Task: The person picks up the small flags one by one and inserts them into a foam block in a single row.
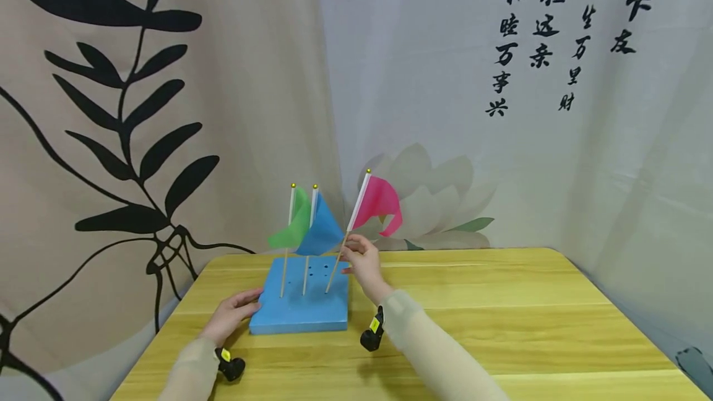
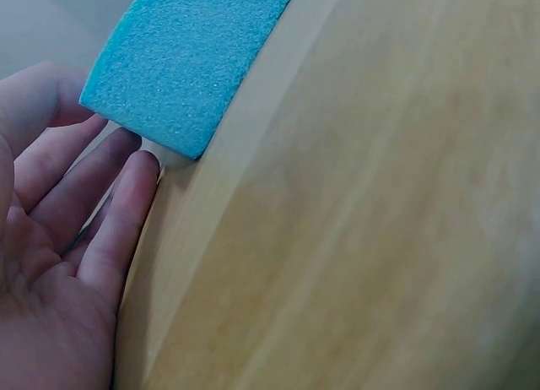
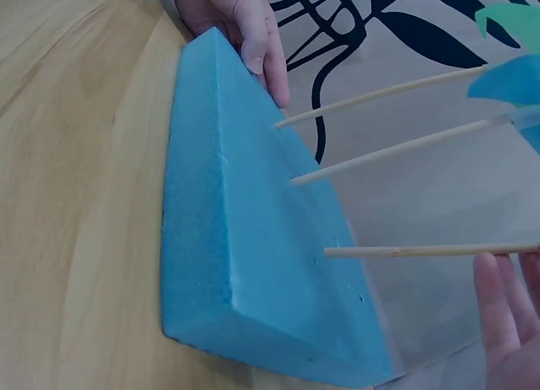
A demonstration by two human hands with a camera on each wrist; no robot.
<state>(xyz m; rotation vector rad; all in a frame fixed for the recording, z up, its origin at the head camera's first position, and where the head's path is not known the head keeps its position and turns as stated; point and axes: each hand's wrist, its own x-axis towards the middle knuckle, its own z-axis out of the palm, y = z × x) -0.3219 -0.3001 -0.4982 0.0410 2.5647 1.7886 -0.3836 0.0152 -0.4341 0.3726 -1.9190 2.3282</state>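
Observation:
A blue foam block lies flat on the table with small holes in its top. Upright in it stand a green flag and a blue flag on thin wooden sticks. My right hand pinches the stick of a pink flag, which tilts to the right. Its bare lower tip is right at the block's top, in line with the other sticks, as the right wrist view shows near the stick. My left hand rests at the block's left side, fingers extended and touching its edge.
The wooden table reaches well to the right of the block. Behind it hangs a pale curtain printed with black leaves, a lotus and brush writing. Each wrist wears a small black camera.

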